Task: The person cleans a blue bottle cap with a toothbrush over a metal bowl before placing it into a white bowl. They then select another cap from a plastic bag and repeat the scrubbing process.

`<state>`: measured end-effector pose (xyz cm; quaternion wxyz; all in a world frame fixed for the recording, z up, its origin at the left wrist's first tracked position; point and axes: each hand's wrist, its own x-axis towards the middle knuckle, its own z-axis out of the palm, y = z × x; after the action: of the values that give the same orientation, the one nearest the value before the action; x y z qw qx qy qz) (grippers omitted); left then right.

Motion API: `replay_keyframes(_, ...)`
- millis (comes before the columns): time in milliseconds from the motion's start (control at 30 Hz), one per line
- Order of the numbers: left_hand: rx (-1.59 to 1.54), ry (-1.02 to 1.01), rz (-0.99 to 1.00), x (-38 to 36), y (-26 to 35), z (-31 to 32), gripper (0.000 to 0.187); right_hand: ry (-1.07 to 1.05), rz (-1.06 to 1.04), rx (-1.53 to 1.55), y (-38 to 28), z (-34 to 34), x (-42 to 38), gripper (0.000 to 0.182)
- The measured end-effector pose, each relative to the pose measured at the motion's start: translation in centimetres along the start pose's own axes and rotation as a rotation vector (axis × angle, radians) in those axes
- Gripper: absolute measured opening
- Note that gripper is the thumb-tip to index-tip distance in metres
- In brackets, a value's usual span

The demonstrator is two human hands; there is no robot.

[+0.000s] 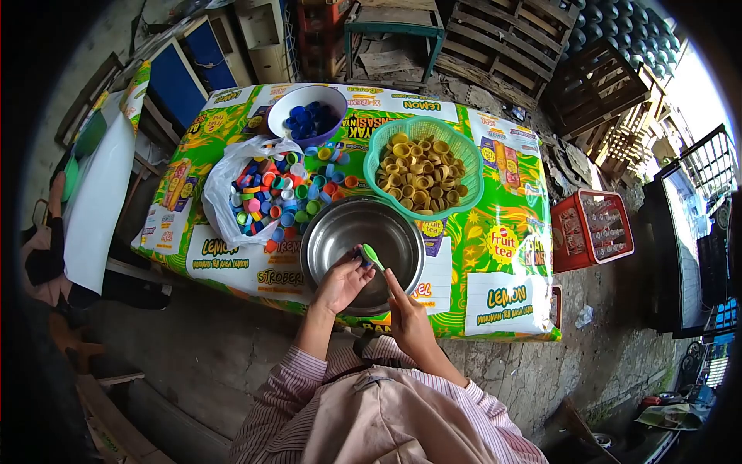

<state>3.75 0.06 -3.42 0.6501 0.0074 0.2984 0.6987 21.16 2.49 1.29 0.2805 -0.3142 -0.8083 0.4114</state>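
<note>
While both hands meet over the steel bowl [340, 232], the sorting of caps looks under way: the left hand [340, 284] curls its fingers around a blue cap [360, 261], and the right hand [408, 315] pinches a green cap [372, 254] at its fingertips, just above the blue one. Next likely calls for parting the caps by colour. Beyond the fingers, the tablecloth [502, 255] reads "Fruit tea" and "LEMON".

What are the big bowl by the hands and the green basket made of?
The big bowl looks like polished steel: silvery, with mirror-like reflections. The green basket seems matte moulded plastic, its wall pierced with a lattice of holes.
</note>
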Motion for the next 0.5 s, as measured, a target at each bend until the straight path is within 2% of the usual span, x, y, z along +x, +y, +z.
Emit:
replay_keyframes(33,-0.017,-0.036,-0.008,0.1,0.0,-0.2,0.021,-0.052,0.163,0.033,-0.2,-0.4,0.1,0.055)
replay_keyframes(133,-0.034,-0.04,-0.047,-0.1,0.2,-0.1,0.023,-0.037,0.212,0.021,-0.3,-1.0,0.3,0.055)
replay_keyframes(167,-0.035,-0.039,-0.047,-0.2,0.3,0.0,0.023,0.026,0.067,0.066,0.0,-0.4,0.1,0.055)
replay_keyframes(267,-0.033,-0.072,-0.016,-0.4,0.4,0.7,0.025,-0.071,0.195,0.053,0.0,-0.4,0.3,0.055)
replay_keyframes(400,-0.076,-0.108,-0.022,-0.4,0.3,0.0,0.025,-0.044,0.094,0.049,-0.2,-0.5,0.3,0.057)
replay_keyframes(433,-0.104,-0.061,0.007,-0.5,0.3,0.7,0.024,-0.026,-0.005,0.068,-0.3,-0.2,0.4,0.058)
replay_keyframes(467,-0.13,-0.017,0.038,-0.6,0.4,1.1,0.023,-0.027,-0.005,0.069,-0.3,-0.3,0.6,0.058)
replay_keyframes(500,-0.129,-0.015,0.038,-0.6,0.5,0.7,0.023,-0.037,0.095,0.056,-0.2,-0.4,0.7,0.057)
